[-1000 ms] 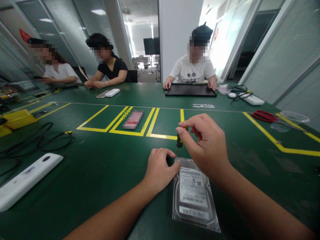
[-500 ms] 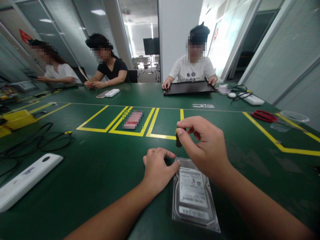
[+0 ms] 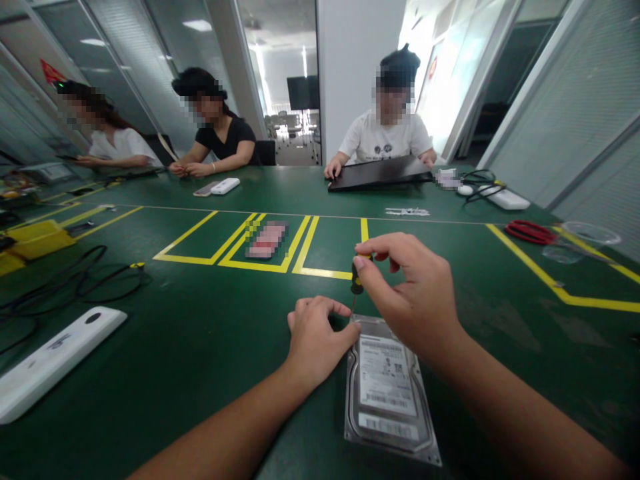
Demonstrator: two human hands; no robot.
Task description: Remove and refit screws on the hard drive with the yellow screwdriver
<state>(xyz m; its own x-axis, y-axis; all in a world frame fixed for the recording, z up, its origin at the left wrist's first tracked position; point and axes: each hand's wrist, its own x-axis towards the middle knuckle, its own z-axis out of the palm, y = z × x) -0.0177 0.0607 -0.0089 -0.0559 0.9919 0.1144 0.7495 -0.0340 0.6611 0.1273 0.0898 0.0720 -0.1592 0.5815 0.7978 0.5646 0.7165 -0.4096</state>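
Note:
A silver hard drive (image 3: 386,381) with white labels lies flat on the green table, its long side running away from me. My left hand (image 3: 315,337) grips its far left corner, thumb on the top edge and index finger close to the screwdriver tip. Between thumb and fingertips, my right hand (image 3: 417,290) pinches a small black-and-yellow screwdriver (image 3: 357,283). The screwdriver stands nearly upright, its thin shaft meeting the drive's far left corner. Whether a screw sits under the tip is too small to tell.
To the left lie a long white power bank (image 3: 60,360) and black cables (image 3: 95,280). Ahead, a phone (image 3: 267,240) rests inside yellow tape lines. A red cable coil (image 3: 529,232) and a clear plastic bowl (image 3: 580,237) are at right. Across the table, a person tilts a black panel (image 3: 380,175).
The screwdriver handle has turned slightly in my right fingers, showing more yellow. My left hand and the hard drive stay in place. Across the table, the black panel tilts a little more.

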